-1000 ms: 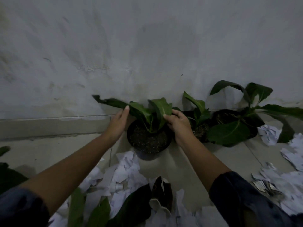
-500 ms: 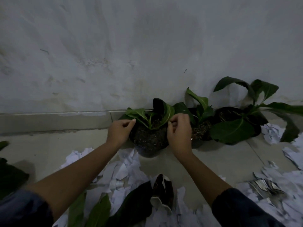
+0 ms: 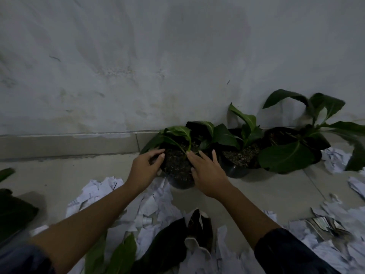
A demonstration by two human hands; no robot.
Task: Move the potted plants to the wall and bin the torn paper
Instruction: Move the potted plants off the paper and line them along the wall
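Note:
A potted plant [image 3: 177, 167] in a black pot stands on the floor by the wall [image 3: 138, 66], touching a second potted plant [image 3: 240, 157] to its right. A third potted plant [image 3: 280, 135] with big leaves is further right. My left hand [image 3: 147, 169] curls over the first pot's left rim. My right hand [image 3: 207, 173] lies over its right rim with the fingers stretched and apart, thumb by the stem. Torn paper [image 3: 154, 206] covers the floor just below the pot.
Another dark-leaved plant [image 3: 169, 244] sits among the paper at the bottom centre. A dark plant [image 3: 13, 210] is at the left edge. More torn paper [image 3: 335, 161] lies at the right, and a tiled skirting [image 3: 69, 145] runs along the wall.
The pot in my hands has moved back towards the wall, next to the second pot. My right hand's fingers have loosened and spread; the left still curls on the rim.

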